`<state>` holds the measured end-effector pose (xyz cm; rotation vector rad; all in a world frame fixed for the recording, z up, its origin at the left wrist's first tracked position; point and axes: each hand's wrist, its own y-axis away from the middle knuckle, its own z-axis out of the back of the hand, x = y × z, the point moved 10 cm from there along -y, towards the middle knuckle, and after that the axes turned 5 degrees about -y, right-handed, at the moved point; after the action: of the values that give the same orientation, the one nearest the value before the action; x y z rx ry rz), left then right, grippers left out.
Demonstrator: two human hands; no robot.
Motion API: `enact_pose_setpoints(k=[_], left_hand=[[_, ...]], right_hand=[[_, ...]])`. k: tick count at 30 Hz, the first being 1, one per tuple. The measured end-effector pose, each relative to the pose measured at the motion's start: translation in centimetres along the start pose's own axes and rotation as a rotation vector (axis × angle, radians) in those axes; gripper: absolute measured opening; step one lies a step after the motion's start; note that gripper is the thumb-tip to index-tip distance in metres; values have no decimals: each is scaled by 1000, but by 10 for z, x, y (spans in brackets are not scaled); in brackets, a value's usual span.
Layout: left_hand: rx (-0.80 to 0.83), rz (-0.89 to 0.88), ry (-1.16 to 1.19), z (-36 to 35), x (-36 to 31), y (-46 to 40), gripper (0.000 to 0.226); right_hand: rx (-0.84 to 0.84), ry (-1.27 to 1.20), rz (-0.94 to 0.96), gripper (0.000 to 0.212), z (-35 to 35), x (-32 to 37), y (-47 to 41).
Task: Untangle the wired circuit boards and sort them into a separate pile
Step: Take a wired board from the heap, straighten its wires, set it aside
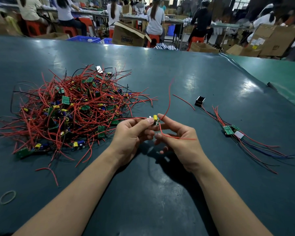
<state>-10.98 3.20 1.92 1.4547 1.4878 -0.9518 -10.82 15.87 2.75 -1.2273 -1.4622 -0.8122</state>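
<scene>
Both hands pinch one board [155, 120]: left hand [132, 135] holds its body, right hand [179, 136] its red wire [168, 99]. The sorted pile [232, 131] lies rightward, nearer the right hand.

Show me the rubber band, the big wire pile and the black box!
rubber band [7, 197], head view, its left rim.
wire pile [70, 109], head view, middle of the tangle.
black box [199, 101], head view, its top face.
</scene>
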Motion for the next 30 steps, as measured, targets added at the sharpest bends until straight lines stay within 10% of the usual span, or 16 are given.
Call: enact_pose_setpoints(k=[13,20,30], left_hand=[[95,-20,-125,-12,0,3,7],[76,-23,-158,-11,-1,4,15],[91,-25,-205,-11,-1,6,16]], right_hand=[[-292,-63,92,4,33,9,-1],[-636,-273,84,5,78,7,5],[-705,-236,136,9,88,10,8]])
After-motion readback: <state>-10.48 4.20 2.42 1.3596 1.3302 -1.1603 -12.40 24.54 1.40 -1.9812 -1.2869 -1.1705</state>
